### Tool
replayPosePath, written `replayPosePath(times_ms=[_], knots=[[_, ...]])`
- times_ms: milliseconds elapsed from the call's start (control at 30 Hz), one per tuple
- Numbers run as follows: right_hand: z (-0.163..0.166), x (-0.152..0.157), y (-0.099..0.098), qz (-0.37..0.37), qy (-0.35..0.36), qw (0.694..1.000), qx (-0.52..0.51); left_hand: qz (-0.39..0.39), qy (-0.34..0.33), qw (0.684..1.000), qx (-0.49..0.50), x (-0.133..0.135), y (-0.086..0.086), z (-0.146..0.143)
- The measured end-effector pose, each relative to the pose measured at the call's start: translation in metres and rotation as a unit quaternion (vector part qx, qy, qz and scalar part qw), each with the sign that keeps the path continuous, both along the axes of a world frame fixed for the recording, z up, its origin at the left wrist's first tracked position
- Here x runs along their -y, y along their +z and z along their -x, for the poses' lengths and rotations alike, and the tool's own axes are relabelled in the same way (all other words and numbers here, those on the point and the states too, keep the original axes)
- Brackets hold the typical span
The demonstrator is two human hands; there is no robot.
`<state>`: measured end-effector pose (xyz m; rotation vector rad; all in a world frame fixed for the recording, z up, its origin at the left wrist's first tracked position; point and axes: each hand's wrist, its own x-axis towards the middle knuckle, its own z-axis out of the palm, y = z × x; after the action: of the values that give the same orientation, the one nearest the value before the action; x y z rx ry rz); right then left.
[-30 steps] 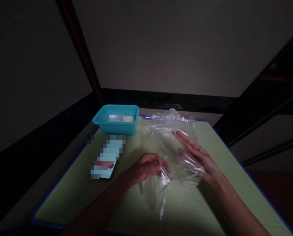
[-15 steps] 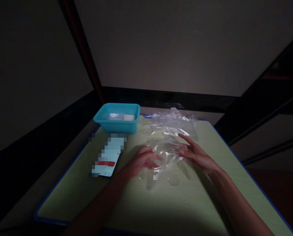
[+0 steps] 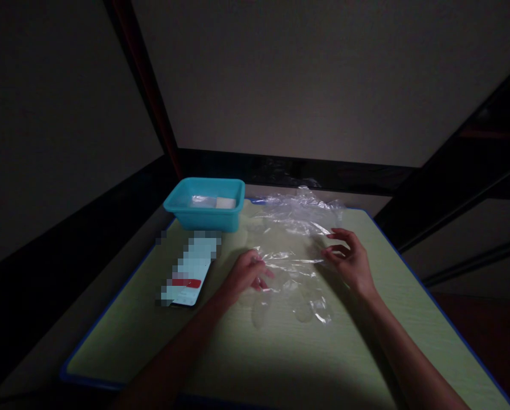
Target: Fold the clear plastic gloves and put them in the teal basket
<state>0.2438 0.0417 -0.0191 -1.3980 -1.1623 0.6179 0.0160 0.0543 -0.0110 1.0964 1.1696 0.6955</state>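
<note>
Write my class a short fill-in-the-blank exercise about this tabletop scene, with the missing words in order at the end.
1. The edging of the table is ____ in colour.
2. Of the basin and the phone, the ____ is nearer to the left hand.
3. Between the left hand and the right hand, the clear plastic glove has finger shapes pointing ____ the wearer.
4. In this view, the crumpled plastic is to the ____ of the basin.

Missing words: blue; phone; toward; right.

Phone (image 3: 192,270) before blue tub (image 3: 205,219): mostly pixelated. White item (image 3: 225,203) inside: unidentifiable. Clear plastic (image 3: 295,263) right of tub: layers indistinct. Desk (image 3: 335,364) corner farthest from tub: cut off.
</note>
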Motion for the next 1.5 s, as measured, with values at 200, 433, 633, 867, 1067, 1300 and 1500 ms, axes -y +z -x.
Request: replayPosePath(times_ms=[200, 433, 633, 867, 1067, 1300, 1500], knots=[[0.003, 0.004, 0.000, -0.127, -0.017, 0.961, 0.246, -0.033, 0.036, 0.998, -0.050, -0.002, -0.002, -0.003], [0.019, 0.015, 0.007, -0.117, 0.272, 0.887, 0.355, -0.117, 0.111, 0.980, -0.116, -0.009, -0.015, 0.001], [0.028, 0.021, 0.015, -0.037, 0.376, 0.808, 0.453, -0.280, 0.193, 0.914, -0.222, -0.007, -0.019, 0.004], [0.032, 0.026, 0.016, 0.004, 0.411, 0.766, 0.494, -0.526, 0.153, 0.772, -0.322, -0.004, -0.025, 0.006], [0.044, 0.035, 0.022, 0.004, 0.434, 0.747, 0.504, -0.517, 0.049, 0.808, -0.277, -0.003, -0.030, 0.002], [0.066, 0.049, 0.023, -0.024, 0.439, 0.705, 0.556, -0.459, -0.044, 0.850, -0.254, 0.004, -0.027, -0.003], [0.079, 0.056, 0.016, -0.093, 0.452, 0.681, 0.569, -0.440, -0.120, 0.835, -0.308, 0.010, -0.028, -0.005]])
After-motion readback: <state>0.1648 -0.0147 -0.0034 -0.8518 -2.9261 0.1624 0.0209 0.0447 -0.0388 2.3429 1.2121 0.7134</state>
